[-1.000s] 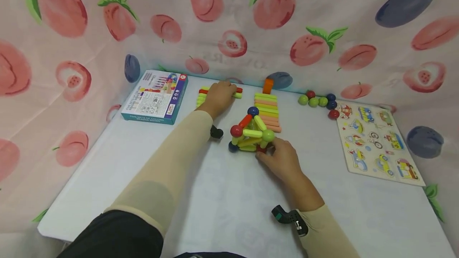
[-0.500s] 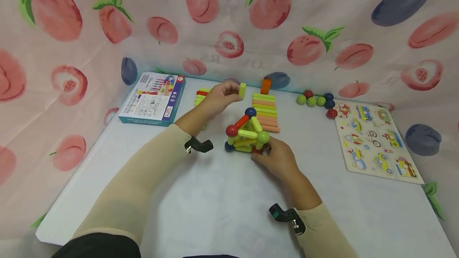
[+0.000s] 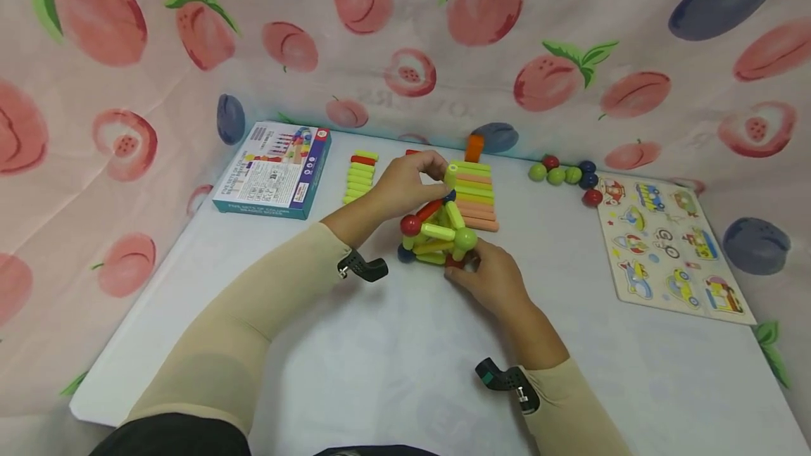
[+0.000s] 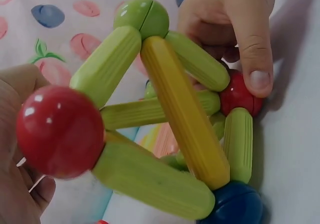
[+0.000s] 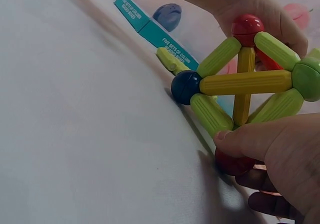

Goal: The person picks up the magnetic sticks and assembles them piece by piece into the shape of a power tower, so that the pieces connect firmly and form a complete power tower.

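A frame of ball-and-rod magnetic pieces point(image 3: 437, 231) stands on the table in the head view. With its thumb and fingers, my left hand point(image 3: 408, 187) pinches a short light-green rod point(image 3: 451, 176). That rod is upright at the frame's top blue ball point(image 3: 450, 195); whether they touch cannot be told. At the frame's lower right corner, my right hand point(image 3: 497, 279) holds a red ball point(image 5: 232, 163) between thumb and fingers. The left wrist view has the right thumb pressed on this red ball point(image 4: 241, 95). A yellow rod point(image 4: 185, 114) slants across one face of the frame.
Behind the frame lie rows of green and peach rods point(image 3: 476, 208) and an orange piece point(image 3: 474, 148). More short rods point(image 3: 360, 178) are at left, near a toy box point(image 3: 274, 169). Loose balls point(image 3: 556, 175) and a picture board point(image 3: 671, 248) are at right.
My left hand has lifted a light-green rod from the rods at the back and brought it right and towards me, to the frame's top. The right hand stays at the red ball.
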`<action>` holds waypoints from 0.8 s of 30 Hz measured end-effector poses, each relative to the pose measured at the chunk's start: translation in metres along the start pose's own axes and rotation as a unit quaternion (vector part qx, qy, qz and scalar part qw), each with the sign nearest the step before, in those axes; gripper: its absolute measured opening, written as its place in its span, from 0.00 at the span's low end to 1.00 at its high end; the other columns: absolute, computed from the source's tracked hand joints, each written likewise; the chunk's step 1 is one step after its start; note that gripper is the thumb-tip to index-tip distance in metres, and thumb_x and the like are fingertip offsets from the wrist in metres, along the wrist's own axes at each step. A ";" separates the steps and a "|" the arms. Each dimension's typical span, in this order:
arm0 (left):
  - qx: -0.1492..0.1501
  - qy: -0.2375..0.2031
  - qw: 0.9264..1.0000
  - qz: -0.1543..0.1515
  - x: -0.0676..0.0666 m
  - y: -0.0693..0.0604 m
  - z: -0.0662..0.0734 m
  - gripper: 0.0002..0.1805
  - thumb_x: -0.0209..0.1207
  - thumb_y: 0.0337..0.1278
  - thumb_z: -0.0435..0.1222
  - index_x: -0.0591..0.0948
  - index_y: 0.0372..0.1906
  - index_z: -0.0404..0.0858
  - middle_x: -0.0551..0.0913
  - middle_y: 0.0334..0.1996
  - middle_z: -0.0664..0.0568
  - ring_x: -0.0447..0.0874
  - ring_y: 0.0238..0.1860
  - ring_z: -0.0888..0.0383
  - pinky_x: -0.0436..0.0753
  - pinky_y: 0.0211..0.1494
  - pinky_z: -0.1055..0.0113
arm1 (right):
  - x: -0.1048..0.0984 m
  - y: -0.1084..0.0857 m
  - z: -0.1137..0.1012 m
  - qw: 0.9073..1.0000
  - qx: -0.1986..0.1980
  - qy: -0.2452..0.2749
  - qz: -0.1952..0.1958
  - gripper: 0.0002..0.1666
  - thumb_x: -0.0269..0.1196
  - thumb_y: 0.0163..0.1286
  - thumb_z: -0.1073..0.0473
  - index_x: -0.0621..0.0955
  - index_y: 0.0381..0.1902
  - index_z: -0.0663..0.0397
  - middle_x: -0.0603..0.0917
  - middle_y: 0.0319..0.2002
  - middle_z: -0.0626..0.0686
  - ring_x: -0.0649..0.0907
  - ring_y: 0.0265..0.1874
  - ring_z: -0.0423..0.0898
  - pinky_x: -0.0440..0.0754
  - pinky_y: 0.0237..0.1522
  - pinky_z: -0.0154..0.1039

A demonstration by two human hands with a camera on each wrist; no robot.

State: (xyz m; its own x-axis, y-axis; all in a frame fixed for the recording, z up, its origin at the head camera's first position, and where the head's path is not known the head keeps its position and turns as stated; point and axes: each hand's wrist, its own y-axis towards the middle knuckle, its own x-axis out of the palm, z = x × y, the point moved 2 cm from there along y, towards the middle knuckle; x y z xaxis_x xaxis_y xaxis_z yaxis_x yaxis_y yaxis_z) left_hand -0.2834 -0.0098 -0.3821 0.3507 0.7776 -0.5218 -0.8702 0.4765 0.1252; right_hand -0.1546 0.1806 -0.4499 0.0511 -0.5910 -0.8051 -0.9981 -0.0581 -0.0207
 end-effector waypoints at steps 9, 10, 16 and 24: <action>0.020 0.004 1.000 -0.007 -0.003 0.002 -0.004 0.12 0.70 0.69 0.43 0.84 0.52 0.49 0.86 0.46 0.59 0.81 0.56 0.56 0.77 0.65 0.53 | 0.004 0.000 0.001 1.000 -0.009 0.003 0.006 0.20 0.78 0.66 0.50 0.85 0.50 0.50 0.84 0.38 0.50 0.77 0.37 0.52 0.74 0.40 0.46; 0.023 -0.003 1.000 -0.008 -0.005 0.005 -0.005 0.12 0.68 0.71 0.42 0.84 0.55 0.48 0.86 0.48 0.58 0.82 0.56 0.56 0.77 0.66 0.54 | 0.003 -0.001 0.001 1.000 -0.007 0.003 0.005 0.21 0.78 0.66 0.50 0.85 0.51 0.50 0.84 0.37 0.50 0.77 0.37 0.52 0.74 0.39 0.46; -0.019 0.097 0.995 0.028 -0.025 0.045 -0.041 0.20 0.53 0.81 0.39 0.80 0.70 0.46 0.84 0.63 0.50 0.79 0.65 0.53 0.76 0.70 0.54 | 0.000 -0.001 0.002 1.000 0.002 0.001 0.009 0.20 0.78 0.65 0.50 0.85 0.50 0.51 0.81 0.35 0.51 0.76 0.36 0.52 0.72 0.37 0.46; -0.012 0.443 0.894 -0.058 -0.018 0.090 -0.088 0.20 0.57 0.81 0.42 0.82 0.69 0.46 0.84 0.65 0.50 0.76 0.66 0.45 0.71 0.74 0.46 | 0.007 -0.002 0.000 1.000 0.005 -0.008 0.028 0.19 0.79 0.64 0.49 0.86 0.46 0.49 0.82 0.32 0.48 0.75 0.31 0.50 0.71 0.32 0.44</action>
State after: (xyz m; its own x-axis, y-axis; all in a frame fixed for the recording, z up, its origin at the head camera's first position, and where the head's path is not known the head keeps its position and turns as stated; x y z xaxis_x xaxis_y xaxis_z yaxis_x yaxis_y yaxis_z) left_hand -0.3984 -0.0165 -0.4358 0.0370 0.0869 -0.9955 -0.8569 0.5154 0.0132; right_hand -0.1525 0.1764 -0.4551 -0.0047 -0.5794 -0.8150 -0.9997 -0.0183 0.0188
